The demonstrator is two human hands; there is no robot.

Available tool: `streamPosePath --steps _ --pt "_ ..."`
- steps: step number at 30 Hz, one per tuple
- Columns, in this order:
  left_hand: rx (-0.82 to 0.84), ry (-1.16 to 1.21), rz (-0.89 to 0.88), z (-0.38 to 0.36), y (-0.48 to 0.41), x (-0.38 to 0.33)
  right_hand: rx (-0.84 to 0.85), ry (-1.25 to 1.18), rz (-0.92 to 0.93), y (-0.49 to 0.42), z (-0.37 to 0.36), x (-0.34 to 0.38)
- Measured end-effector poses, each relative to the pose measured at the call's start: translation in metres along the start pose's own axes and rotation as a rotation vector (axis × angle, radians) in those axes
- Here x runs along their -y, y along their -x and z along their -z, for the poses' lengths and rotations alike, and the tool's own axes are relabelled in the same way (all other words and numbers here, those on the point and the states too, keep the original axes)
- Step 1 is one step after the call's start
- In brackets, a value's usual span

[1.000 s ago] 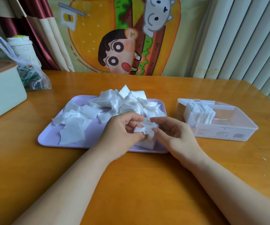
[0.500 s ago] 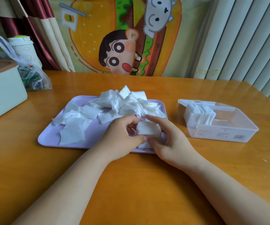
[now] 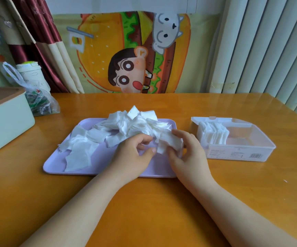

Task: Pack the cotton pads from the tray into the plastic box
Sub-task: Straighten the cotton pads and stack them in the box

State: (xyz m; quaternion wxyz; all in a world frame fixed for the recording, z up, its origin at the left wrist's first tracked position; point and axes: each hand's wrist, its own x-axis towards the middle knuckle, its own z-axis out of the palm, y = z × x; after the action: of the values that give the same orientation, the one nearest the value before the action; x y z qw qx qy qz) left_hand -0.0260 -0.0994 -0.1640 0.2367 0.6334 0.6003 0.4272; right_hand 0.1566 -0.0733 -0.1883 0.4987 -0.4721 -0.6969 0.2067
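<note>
A lilac tray (image 3: 54, 166) lies mid-table with a heap of white cotton pads (image 3: 135, 122) at its back and loose pads (image 3: 78, 154) on its left side. My right hand (image 3: 188, 155) grips a small stack of pads (image 3: 169, 142) over the tray's right part. Just left of that stack, my left hand (image 3: 135, 155) hovers with curled fingers that hold nothing I can see. To the right stands the clear plastic box (image 3: 262, 145), lid open, with a row of pads (image 3: 213, 134) upright in its left end.
A pale green box with a brown lid (image 3: 3, 120) sits at the left edge. Behind it are a plastic bag (image 3: 40, 102) and a white cup (image 3: 31, 75). Curtains and a cartoon cloth hang behind the wooden table (image 3: 144, 202).
The stack of pads has passed from both hands into my right hand and shifted right and up. My left hand has come off it. The camera has tilted up a little.
</note>
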Motion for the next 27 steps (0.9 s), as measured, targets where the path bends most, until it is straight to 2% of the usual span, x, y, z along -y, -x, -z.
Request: streamPosePath --steps 3,5,10,14,20,27 --pt "-0.051 -0.327 -0.208 0.0 -0.018 -0.006 -0.043 -0.052 -0.121 -0.003 0.001 -0.003" --pt "-0.047 -0.507 -0.282 -0.002 -0.036 -0.014 -0.052 -0.078 -0.152 -0.005 0.001 -0.005" --pt "0.074 -0.618 -0.274 -0.017 -0.077 -0.031 -0.044 -0.111 -0.204 -0.006 0.002 -0.006" --pt "0.255 -0.77 -0.125 -0.021 -0.094 -0.031 -0.043 -0.124 -0.213 -0.008 0.005 -0.005" --pt "0.234 -0.618 -0.125 -0.009 -0.077 -0.02 -0.049 -0.128 -0.227 -0.01 0.005 -0.007" --pt "0.117 -0.44 -0.25 0.005 -0.038 0.003 -0.035 -0.107 -0.225 -0.01 0.005 -0.004"
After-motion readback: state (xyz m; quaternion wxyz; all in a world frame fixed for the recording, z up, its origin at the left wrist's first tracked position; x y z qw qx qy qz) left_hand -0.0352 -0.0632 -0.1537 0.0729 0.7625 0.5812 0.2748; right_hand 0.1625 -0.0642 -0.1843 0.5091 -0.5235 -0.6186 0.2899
